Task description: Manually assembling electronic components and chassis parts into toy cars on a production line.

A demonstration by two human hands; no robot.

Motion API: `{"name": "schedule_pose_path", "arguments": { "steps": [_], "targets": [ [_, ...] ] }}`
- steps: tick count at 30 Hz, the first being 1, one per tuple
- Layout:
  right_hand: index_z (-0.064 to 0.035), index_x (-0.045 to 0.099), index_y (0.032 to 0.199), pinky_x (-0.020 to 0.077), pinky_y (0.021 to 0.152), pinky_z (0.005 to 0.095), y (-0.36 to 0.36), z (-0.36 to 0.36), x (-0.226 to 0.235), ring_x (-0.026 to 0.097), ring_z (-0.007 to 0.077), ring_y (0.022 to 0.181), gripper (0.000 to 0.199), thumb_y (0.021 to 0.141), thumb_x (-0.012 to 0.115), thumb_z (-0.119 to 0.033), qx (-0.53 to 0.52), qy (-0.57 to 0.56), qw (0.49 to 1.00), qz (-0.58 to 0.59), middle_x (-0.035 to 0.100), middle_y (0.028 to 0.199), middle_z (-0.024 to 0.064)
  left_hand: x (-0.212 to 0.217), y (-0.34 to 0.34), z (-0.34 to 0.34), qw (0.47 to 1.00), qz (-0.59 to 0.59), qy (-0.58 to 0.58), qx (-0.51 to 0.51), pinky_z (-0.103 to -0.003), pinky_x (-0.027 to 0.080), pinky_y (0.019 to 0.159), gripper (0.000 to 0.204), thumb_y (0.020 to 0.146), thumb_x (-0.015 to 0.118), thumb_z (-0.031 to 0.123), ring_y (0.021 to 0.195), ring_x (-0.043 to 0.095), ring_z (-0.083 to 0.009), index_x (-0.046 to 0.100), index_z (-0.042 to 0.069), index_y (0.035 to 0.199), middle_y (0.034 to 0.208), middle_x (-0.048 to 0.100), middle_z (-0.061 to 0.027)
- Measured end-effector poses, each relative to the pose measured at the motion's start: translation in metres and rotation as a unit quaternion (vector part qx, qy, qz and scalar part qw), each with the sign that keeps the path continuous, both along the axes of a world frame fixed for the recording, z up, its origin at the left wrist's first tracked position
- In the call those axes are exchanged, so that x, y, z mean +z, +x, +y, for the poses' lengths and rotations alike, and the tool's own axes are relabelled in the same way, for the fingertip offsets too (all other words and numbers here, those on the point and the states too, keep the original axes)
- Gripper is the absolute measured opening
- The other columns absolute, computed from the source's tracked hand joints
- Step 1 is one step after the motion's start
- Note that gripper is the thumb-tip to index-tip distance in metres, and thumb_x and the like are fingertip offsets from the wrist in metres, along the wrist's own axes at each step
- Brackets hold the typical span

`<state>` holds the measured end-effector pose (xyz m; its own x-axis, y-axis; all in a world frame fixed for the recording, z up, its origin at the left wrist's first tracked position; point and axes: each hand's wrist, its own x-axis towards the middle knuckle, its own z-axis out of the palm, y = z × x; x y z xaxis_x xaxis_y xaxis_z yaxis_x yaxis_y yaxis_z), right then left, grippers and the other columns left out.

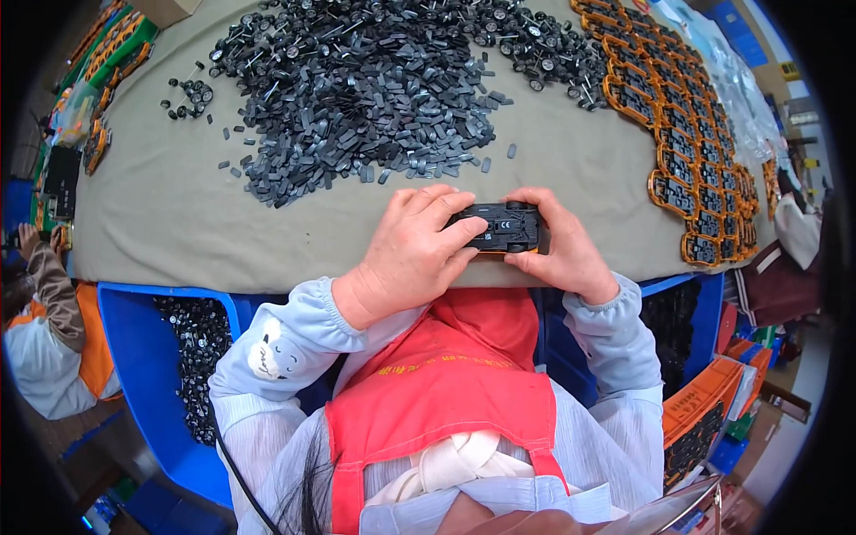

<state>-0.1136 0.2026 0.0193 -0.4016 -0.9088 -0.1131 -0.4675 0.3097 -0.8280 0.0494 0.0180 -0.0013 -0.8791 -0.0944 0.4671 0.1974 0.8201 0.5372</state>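
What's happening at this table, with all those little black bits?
A person at a cloth-covered table holds a small toy car chassis, black underside up with orange edges, in both hands. The left hand grips one end, the right hand the other. Beyond the hands lies a big pile of small black parts, with wheel-and-axle pieces further back. Rows of orange chassis pieces line the right side. A blue bin below holds more wheels.

Olive cloth-covered table point(160, 214) w/ blue bins point(134, 357) below its near edge, stacked boxes point(713, 419) at right.
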Motion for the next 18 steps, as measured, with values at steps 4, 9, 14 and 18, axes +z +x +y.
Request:
{"name": "schedule_pose_path", "arguments": {
  "steps": [4, 9, 14, 18],
  "targets": [
    [-0.0015, 0.051, 0.128, 0.0477, 0.1, 0.034, 0.001, 0.006, -0.009, 0.058, 0.0206, 0.118, 0.065, 0.069, 0.079, -0.003, -0.032, -0.027, 0.995, -0.09, 0.059, 0.125, 0.0113, 0.002, -0.002, -0.008, 0.998, -0.006, -0.018, -0.054, -0.044, 0.045, 0.093, 0.037, 0.074, 0.078, 0.013, 0.112, 0.061, -0.0315, 0.069, 0.009, 0.11, 0.119, 0.065, -0.0119],
    [-0.0002, 0.05, 0.13, 0.0467, 0.101, 0.0335, 0.0, 0.007, -0.008, 0.056, 0.02, 0.121, 0.065, 0.072, 0.078, -0.004, 0.005, -0.017, 1.0, -0.024, 0.056, 0.129, 0.0103, 0.006, -0.003, -0.012, 0.996, -0.011, -0.038, -0.085, -0.045, 0.045, 0.094, 0.035, 0.075, 0.076, 0.012, 0.11, 0.061, -0.031, 0.07, 0.008, 0.109, 0.119, 0.065, -0.0141],
    [0.0001, 0.05, 0.134, 0.0467, 0.101, 0.0324, -0.011, 0.011, -0.003, 0.059, 0.0184, 0.116, 0.058, 0.082, 0.075, -0.01, 0.029, -0.063, 0.995, -0.072, 0.058, 0.126, 0.0079, 0.008, 0.001, -0.005, 0.995, -0.027, -0.064, -0.073, -0.048, 0.049, 0.095, 0.037, 0.076, 0.077, 0.012, 0.107, 0.063, -0.0341, 0.07, 0.006, 0.112, 0.121, 0.064, -0.0175],
    [-0.0008, 0.05, 0.136, 0.0509, 0.093, 0.0287, -0.017, 0.015, -0.001, 0.061, 0.0146, 0.108, 0.051, 0.092, 0.069, -0.017, -0.081, 0.029, 0.971, -0.224, 0.061, 0.121, 0.0054, 0.005, 0.004, 0.002, 0.996, -0.031, -0.068, -0.053, -0.05, 0.049, 0.095, 0.038, 0.077, 0.077, 0.012, 0.106, 0.063, -0.0364, 0.069, 0.004, 0.113, 0.121, 0.063, -0.0203]
  ]
}}
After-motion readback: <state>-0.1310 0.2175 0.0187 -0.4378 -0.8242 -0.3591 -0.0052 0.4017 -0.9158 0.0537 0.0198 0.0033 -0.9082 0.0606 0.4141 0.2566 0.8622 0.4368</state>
